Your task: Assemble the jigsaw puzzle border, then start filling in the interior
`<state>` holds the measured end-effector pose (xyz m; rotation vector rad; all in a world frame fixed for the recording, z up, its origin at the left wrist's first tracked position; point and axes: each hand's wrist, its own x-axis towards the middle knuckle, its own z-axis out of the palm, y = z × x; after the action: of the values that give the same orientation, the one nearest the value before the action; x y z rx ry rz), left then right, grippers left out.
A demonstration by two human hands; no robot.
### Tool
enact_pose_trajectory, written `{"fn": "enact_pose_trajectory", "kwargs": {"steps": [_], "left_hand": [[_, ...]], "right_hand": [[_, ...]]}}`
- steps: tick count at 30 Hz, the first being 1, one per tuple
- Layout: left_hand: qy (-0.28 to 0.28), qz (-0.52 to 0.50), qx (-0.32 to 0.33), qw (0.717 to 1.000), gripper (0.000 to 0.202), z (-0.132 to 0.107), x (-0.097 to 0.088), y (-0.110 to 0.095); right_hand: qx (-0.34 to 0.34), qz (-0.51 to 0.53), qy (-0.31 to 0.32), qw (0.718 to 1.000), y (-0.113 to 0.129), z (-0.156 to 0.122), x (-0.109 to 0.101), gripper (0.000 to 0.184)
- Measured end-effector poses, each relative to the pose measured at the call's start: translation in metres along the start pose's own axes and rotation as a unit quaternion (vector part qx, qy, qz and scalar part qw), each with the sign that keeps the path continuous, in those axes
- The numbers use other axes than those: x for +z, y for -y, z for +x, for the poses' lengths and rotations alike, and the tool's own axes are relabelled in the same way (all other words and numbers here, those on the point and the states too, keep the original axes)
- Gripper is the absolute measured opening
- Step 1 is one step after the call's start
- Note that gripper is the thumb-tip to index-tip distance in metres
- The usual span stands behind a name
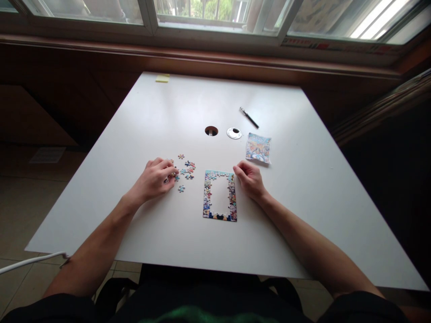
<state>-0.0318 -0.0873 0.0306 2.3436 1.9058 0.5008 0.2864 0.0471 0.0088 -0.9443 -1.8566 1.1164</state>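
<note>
Loose jigsaw puzzle pieces (189, 164) lie in a small heap left of centre on the white table. My left hand (159, 176) is over the left side of this heap, fingers curled in and fingertips among the pieces. Whatever its fingers hold is hidden. To the right lies a partly assembled jigsaw puzzle (233, 197), a rectangular border of joined pieces around a pale middle. My right hand (249, 178) rests closed beside the border's upper right corner, thumb against the bent index finger, and nothing shows in it.
A crinkled printed packet (258, 149) lies beyond my right hand, with a black pen (249, 117) farther back. A round metal cover (234, 133) sits beside the cable hole (211, 131). Yellow sticky notes (162, 78) lie at the far edge. A white cable (33, 261) reaches the left front.
</note>
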Motion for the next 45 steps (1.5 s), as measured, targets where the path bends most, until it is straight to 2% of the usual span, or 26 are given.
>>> {"fn": "enact_pose_trajectory", "kwargs": {"steps": [3, 7, 11, 13, 19, 21, 24, 27, 31, 33, 39, 45], "left_hand": [[0.010, 0.004, 0.001, 1.000, 0.014, 0.000, -0.001, 0.000], [0.015, 0.009, -0.007, 1.000, 0.034, 0.000, -0.003, 0.003], [-0.018, 0.019, -0.037, 0.999, 0.027, 0.001, -0.006, 0.003], [-0.022, 0.021, -0.039, 0.999, 0.029, 0.001, -0.006, 0.001], [0.016, 0.017, -0.004, 1.000, 0.051, 0.000, -0.003, -0.004], [0.016, 0.015, -0.007, 1.000, 0.048, 0.000, -0.002, -0.004], [0.008, 0.022, -0.008, 1.000, 0.031, 0.000, -0.005, -0.004], [-0.032, 0.034, -0.039, 0.998, 0.025, 0.001, -0.010, 0.001], [-0.136, 0.051, -0.141, 0.979, 0.025, 0.000, -0.019, 0.016], [-0.152, 0.058, -0.167, 0.972, 0.021, -0.001, -0.020, 0.023], [-0.121, 0.068, -0.161, 0.977, 0.016, -0.002, -0.019, 0.028], [0.007, 0.016, -0.083, 0.996, 0.014, -0.005, -0.024, 0.036]], "right_hand": [[-0.002, -0.001, 0.000, 1.000, -0.001, 0.000, 0.000, 0.034], [0.002, -0.006, -0.003, 1.000, -0.003, 0.000, 0.000, 0.035], [0.005, 0.000, -0.001, 1.000, -0.004, 0.000, 0.000, 0.036], [0.006, 0.000, -0.001, 1.000, -0.004, 0.000, 0.000, 0.036], [0.004, -0.006, -0.002, 1.000, -0.001, 0.000, 0.000, 0.036], [0.004, -0.006, -0.002, 1.000, -0.002, 0.000, 0.000, 0.035], [0.004, -0.005, 0.001, 1.000, -0.003, 0.000, -0.001, 0.035], [0.003, -0.003, 0.000, 1.000, -0.003, 0.000, -0.001, 0.034], [0.001, -0.006, 0.001, 1.000, -0.003, 0.001, -0.001, 0.035], [0.000, -0.008, 0.001, 1.000, -0.004, 0.001, -0.001, 0.036], [0.000, -0.006, -0.002, 1.000, -0.004, 0.001, -0.001, 0.036], [0.000, -0.007, -0.003, 1.000, -0.004, 0.001, -0.001, 0.034]]}}
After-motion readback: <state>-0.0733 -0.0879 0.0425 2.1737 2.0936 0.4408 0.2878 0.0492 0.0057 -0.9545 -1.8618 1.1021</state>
